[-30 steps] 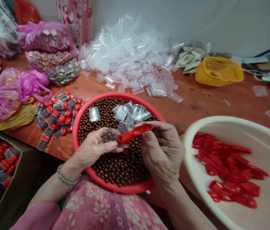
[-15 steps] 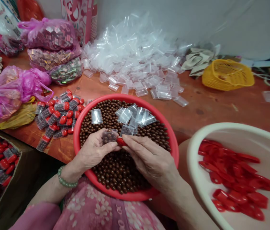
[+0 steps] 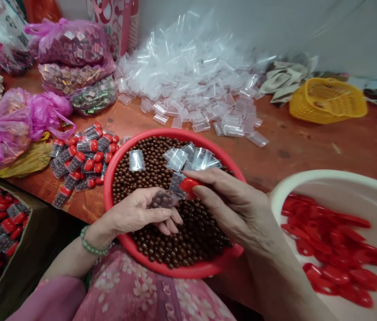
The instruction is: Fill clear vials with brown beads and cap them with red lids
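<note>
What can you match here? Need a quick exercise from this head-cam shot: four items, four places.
Items
1. Brown balls
2. Red caps
3. Clear tubes
4. Green bead bracelet

Places
A. Around the left wrist
B. In the white basin
C. Heaped on the table by the wall
D. In the red bowl

Pairs: 1-D, 2-B, 3-C, 4-A
</note>
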Available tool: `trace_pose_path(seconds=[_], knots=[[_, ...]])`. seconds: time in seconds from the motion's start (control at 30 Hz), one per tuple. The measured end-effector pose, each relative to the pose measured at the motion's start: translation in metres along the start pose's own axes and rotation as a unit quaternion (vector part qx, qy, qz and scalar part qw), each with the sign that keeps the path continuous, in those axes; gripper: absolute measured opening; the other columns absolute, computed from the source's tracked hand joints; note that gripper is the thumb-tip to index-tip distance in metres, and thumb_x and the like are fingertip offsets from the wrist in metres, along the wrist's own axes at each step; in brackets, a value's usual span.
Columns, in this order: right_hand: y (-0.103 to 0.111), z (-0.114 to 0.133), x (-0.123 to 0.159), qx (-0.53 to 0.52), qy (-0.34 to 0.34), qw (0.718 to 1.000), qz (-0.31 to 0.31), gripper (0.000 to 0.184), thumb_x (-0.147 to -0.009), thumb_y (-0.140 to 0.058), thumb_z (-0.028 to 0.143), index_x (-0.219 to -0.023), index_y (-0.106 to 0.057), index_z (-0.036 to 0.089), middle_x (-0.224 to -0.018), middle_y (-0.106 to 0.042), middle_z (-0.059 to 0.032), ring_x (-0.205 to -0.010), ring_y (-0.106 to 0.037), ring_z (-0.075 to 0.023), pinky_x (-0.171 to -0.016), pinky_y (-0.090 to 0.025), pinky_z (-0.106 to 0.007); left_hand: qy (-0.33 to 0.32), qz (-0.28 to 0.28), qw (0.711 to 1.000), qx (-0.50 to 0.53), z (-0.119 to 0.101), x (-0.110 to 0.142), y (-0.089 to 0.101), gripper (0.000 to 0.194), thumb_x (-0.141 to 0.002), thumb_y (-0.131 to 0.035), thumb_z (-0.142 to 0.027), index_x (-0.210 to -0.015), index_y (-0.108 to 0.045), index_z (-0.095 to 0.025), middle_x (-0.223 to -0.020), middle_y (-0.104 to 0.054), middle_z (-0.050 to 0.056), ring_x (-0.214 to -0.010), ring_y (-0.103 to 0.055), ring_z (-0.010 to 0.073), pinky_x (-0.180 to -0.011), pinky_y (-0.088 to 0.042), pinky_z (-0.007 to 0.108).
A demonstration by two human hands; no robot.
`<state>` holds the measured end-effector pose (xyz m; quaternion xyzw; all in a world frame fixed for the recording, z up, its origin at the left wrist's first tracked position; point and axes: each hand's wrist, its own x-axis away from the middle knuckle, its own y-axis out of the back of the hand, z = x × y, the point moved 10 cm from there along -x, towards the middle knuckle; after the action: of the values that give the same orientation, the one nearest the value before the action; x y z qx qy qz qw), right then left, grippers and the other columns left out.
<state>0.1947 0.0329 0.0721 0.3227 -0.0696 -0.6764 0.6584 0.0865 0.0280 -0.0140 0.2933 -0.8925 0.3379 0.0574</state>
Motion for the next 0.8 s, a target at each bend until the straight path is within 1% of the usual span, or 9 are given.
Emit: trace_pose_path(seconds=[0.03, 0.13, 0.2, 0.3, 0.4, 0.47, 0.6, 0.7, 0.8], knots=[[-0.003, 0.0, -0.003, -0.007, 0.004, 1.0, 0.008, 0.027, -0.092, -0.057, 0.02, -0.115, -0.068, 0.028, -0.089, -0.07, -0.0019, -0.077, -0.065, -0.0149, -0.071, -0.054, -0.028, -0.001, 0.007, 1.0, -0.013, -0.001, 0.001, -0.001, 0.037, -0.078, -0.074, -0.043, -0.092, -0.059, -0.012, -0.084, -0.068, 0.007, -0.067, -0.066, 0.0118, -0.062, -0.054, 0.022], [-0.012, -0.003, -0.006, -0.026, 0.005, 0.999, 0.025, 0.024, -0.092, -0.057, 0.022, -0.112, -0.07, 0.026, -0.084, -0.069, -0.0018, -0.074, -0.064, -0.0153, -0.069, -0.053, -0.029, -0.01, -0.013, 0.997, -0.073, -0.006, 0.005, 0.002, 0.034, -0.083, -0.069, -0.044, -0.087, -0.059, -0.012, -0.077, -0.064, 0.004, -0.062, -0.061, 0.0088, -0.061, -0.051, 0.021], [-0.015, -0.005, -0.006, -0.037, -0.004, 0.999, 0.024, 0.023, -0.092, -0.057, 0.024, -0.112, -0.07, 0.026, -0.086, -0.07, -0.002, -0.076, -0.065, -0.016, -0.07, -0.053, -0.03, -0.015, -0.014, 0.996, -0.09, -0.009, 0.008, 0.002, 0.032, -0.085, -0.066, -0.043, -0.094, -0.058, -0.013, -0.078, -0.063, 0.003, -0.064, -0.061, 0.0092, -0.061, -0.051, 0.021], [-0.011, -0.006, -0.004, -0.052, -0.023, 0.998, 0.004, 0.023, -0.092, -0.058, 0.025, -0.112, -0.07, 0.028, -0.09, -0.071, -0.0016, -0.08, -0.067, -0.0161, -0.073, -0.054, -0.03, -0.051, -0.014, 0.994, -0.091, -0.019, 0.01, 0.004, 0.031, -0.087, -0.065, -0.038, -0.105, -0.057, -0.015, -0.085, -0.064, 0.004, -0.071, -0.062, 0.0101, -0.066, -0.05, 0.022], [-0.004, -0.007, -0.001, -0.052, -0.05, 0.997, -0.024, 0.022, -0.092, -0.06, 0.025, -0.111, -0.07, 0.029, -0.093, -0.072, -0.0018, -0.082, -0.067, -0.0162, -0.074, -0.055, -0.03, -0.066, -0.008, 0.993, -0.101, -0.022, 0.008, 0.005, 0.029, -0.087, -0.065, -0.035, -0.106, -0.057, -0.014, -0.086, -0.064, 0.004, -0.075, -0.061, 0.0107, -0.07, -0.049, 0.023], [-0.002, -0.006, 0.0, -0.047, -0.059, 0.997, -0.03, 0.022, -0.091, -0.06, 0.025, -0.11, -0.071, 0.029, -0.096, -0.073, -0.0022, -0.085, -0.068, -0.0167, -0.077, -0.055, -0.03, -0.068, 0.0, 0.993, -0.1, -0.022, 0.006, 0.004, 0.031, -0.087, -0.065, -0.035, -0.108, -0.057, -0.014, -0.086, -0.064, 0.005, -0.076, -0.061, 0.0116, -0.072, -0.049, 0.025], [-0.007, -0.003, -0.002, -0.051, -0.034, 0.998, -0.013, 0.023, -0.092, -0.059, 0.024, -0.111, -0.07, 0.028, -0.094, -0.073, -0.0024, -0.084, -0.068, -0.0171, -0.076, -0.056, -0.031, -0.077, -0.006, 0.99, -0.116, -0.024, 0.006, 0.004, 0.028, -0.087, -0.065, -0.033, -0.107, -0.059, -0.014, -0.086, -0.066, 0.005, -0.078, -0.061, 0.0121, -0.074, -0.047, 0.026], [-0.01, -0.002, -0.004, -0.057, -0.01, 0.998, -0.001, 0.025, -0.092, -0.059, 0.021, -0.112, -0.07, 0.029, -0.09, -0.072, -0.0019, -0.082, -0.068, -0.0166, -0.074, -0.055, -0.031, -0.075, -0.012, 0.99, -0.115, -0.023, 0.007, 0.006, 0.029, -0.087, -0.065, -0.034, -0.106, -0.06, -0.014, -0.087, -0.066, 0.005, -0.076, -0.061, 0.0113, -0.071, -0.046, 0.024], [-0.01, 0.0, -0.006, -0.054, 0.002, 0.999, -0.003, 0.024, -0.091, -0.059, 0.02, -0.111, -0.07, 0.027, -0.089, -0.072, -0.0019, -0.081, -0.067, -0.016, -0.072, -0.055, -0.03, -0.066, -0.013, 0.993, -0.1, -0.019, 0.007, 0.01, 0.031, -0.086, -0.066, -0.035, -0.107, -0.06, -0.014, -0.087, -0.066, 0.005, -0.075, -0.062, 0.011, -0.068, -0.047, 0.023]])
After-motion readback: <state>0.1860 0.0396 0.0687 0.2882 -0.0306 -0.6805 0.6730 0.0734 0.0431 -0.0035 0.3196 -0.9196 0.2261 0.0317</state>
